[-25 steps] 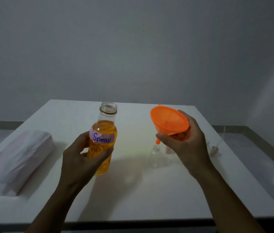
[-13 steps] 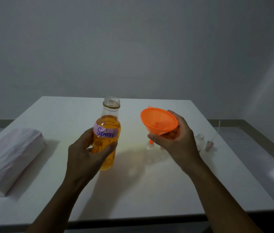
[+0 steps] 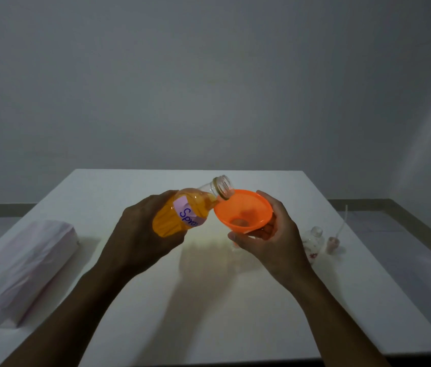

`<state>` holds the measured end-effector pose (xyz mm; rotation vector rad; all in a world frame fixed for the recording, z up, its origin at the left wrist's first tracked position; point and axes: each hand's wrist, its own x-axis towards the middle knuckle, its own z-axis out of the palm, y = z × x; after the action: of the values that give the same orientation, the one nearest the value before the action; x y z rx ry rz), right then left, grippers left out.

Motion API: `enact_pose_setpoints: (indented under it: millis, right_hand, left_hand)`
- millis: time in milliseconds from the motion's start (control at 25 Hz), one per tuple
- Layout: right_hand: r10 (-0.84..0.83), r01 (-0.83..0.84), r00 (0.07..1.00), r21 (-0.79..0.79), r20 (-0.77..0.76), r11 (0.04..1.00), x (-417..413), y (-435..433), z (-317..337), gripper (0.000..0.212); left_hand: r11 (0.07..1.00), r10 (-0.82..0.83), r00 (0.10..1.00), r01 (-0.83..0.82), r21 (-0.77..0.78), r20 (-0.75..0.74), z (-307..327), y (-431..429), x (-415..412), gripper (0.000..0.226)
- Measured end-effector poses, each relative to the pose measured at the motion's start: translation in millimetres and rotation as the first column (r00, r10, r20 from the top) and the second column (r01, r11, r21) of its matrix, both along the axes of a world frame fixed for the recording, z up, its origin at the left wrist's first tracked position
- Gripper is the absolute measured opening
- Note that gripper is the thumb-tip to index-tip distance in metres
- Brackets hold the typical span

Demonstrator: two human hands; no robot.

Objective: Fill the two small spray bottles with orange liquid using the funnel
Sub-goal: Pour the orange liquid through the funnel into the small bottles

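My left hand [image 3: 140, 237] grips a clear bottle [image 3: 185, 213] of orange liquid with a "Spray" label, tilted so its open mouth rests over the rim of the orange funnel [image 3: 243, 210]. My right hand [image 3: 270, 239] holds the funnel from below, above a small clear bottle whose neck just shows under my fingers [image 3: 235, 246]. No liquid is seen running into the funnel. A second small spray bottle [image 3: 313, 243] stands uncapped to the right on the white table [image 3: 209, 300].
A pink-tipped spray pump with a thin tube [image 3: 333, 241] lies beside the right bottle. A white wrapped package [image 3: 21, 268] sits at the table's left edge. A grey wall stands behind the table.
My left hand has tipped the big bottle from upright to leaning right, its mouth now at the funnel's rim. The funnel has turned more level over the small bottle.
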<state>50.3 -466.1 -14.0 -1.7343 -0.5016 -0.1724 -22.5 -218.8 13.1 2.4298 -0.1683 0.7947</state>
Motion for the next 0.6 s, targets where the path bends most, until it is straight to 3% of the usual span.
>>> enact_pose_setpoints:
  millis: [280, 600]
  right_hand:
    - [0.012, -0.01, 0.999, -0.039, 0.035, 0.999, 0, -1, -1, 0.09]
    - [0.024, -0.024, 1.0, -0.003, 0.002, 1.0, 2, 0, -3, 0.089]
  left_hand:
    - [0.975, 0.066, 0.997, -0.058, 0.213, -0.029, 16, 18, 10, 0.075]
    - [0.945, 0.098, 0.995, -0.094, 0.312, 0.004, 22, 18, 14, 0.081]
